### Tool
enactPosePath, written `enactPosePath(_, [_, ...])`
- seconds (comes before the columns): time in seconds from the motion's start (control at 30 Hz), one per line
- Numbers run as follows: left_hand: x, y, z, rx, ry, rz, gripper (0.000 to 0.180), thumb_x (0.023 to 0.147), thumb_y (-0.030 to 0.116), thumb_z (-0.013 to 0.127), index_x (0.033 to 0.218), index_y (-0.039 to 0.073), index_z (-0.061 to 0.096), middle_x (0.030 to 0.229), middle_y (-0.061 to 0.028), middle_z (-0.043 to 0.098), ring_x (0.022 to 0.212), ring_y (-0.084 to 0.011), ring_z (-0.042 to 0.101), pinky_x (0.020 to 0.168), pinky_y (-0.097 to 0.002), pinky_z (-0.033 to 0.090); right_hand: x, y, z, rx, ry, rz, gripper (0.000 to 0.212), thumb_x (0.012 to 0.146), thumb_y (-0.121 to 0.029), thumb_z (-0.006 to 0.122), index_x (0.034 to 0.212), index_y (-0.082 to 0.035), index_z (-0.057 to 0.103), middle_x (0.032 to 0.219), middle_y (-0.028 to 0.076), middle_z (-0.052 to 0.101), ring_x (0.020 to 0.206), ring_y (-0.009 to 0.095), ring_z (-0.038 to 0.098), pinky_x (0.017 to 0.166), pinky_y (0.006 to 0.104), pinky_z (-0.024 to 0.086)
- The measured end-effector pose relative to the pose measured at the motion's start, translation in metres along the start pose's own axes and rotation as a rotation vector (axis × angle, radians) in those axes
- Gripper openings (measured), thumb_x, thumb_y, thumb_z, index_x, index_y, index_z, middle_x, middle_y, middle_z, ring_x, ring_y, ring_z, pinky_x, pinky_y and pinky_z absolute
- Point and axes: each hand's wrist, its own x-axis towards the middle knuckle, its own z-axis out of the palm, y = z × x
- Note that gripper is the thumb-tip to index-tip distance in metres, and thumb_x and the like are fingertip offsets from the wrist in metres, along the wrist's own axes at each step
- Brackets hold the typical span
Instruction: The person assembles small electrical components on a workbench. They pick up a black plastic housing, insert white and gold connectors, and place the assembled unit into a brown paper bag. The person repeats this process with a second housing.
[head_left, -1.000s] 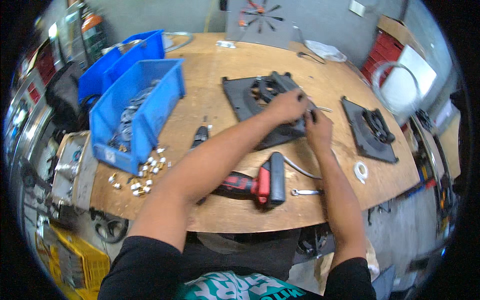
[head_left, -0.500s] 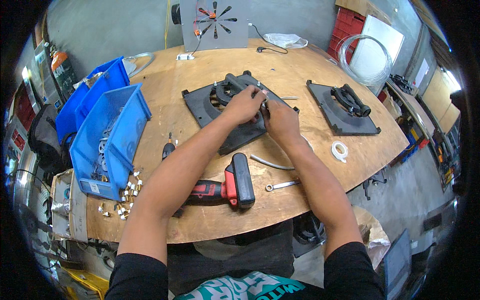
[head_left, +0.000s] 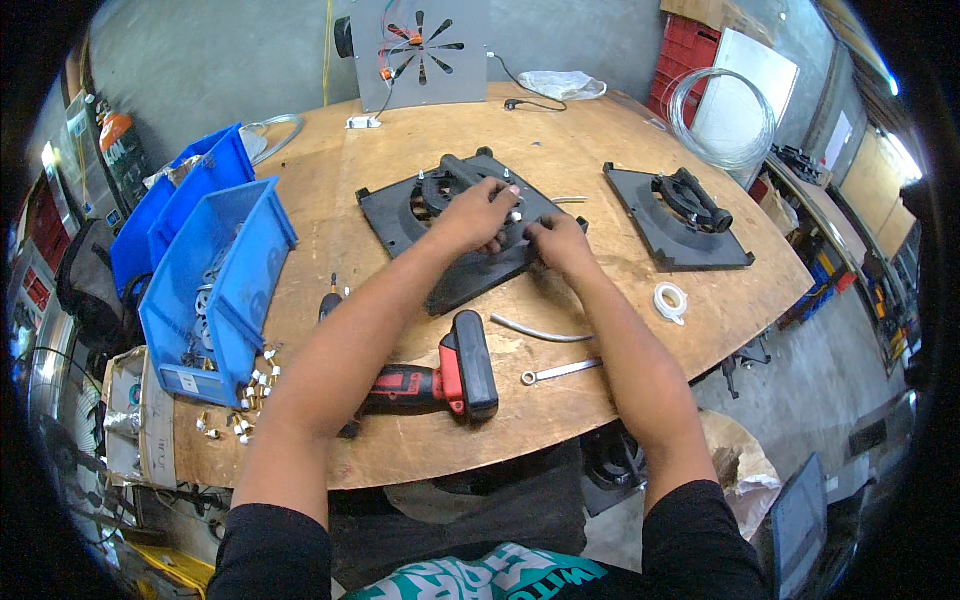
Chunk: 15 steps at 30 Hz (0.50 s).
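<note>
Hands, quantity two: the left hand [head_left: 476,216] and the right hand [head_left: 560,243] are apart, with a narrow gap between them. The left hand is placed over the centre plate assembly [head_left: 392,212], fingers curled beside one small white piece [head_left: 516,215]; whether it grips this piece cannot be determined. The right hand is at the right-hand side of the same assembly, fingers bent; its grip cannot be determined.

Plate assemblies, black, quantity two: the centre plate assembly lies mid-desk [head_left: 420,462] beneath the hands; the second plate assembly [head_left: 668,232] lies to its right, well apart.

Nearer the desk's front edge: one red-and-black power tool [head_left: 440,385], partly covered by the left forearm; one wrench [head_left: 560,372]; one long grey tube [head_left: 535,329]; one white tape roll [head_left: 670,301]. Left: one light-blue bin [head_left: 215,290] and several brass fittings [head_left: 242,427], overlapping, exact count not determinable.
</note>
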Motion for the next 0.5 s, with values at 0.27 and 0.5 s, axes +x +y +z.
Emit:
enactPosePath(0.27, [-0.016, 0.024, -0.055, 0.18, 0.067, 0.255, 0.041, 0.102, 0.033, 0.051, 0.134, 0.009, 0.051, 0.092, -0.0146, 0.066, 0.076, -0.0191, 0.066, 0.063, -0.033, 0.054, -0.02, -0.014, -0.018, -0.189, 0.275, -0.408, 0.036, 0.088, -0.032, 0.066, 0.109, -0.003, 0.066, 0.097, 0.023, 0.069, 0.092, 0.041, 0.066, 0.082, 0.0467, 0.052])
enactPosePath(0.5, [-0.162, 0.03, -0.096, 0.603, -0.076, 0.248, 0.043, 0.089, 0.027, 0.067, 0.124, 0.005, 0.059, 0.089, -0.0159, 0.068, 0.083, -0.0285, 0.068, 0.077, -0.0372, 0.052, -0.034, -0.024, -0.022, -0.08, 0.231, -0.514, 0.052, 0.086, -0.035, 0.069, 0.124, -0.004, 0.056, 0.12, 0.021, 0.059, 0.111, 0.038, 0.059, 0.094, 0.0456, 0.048])
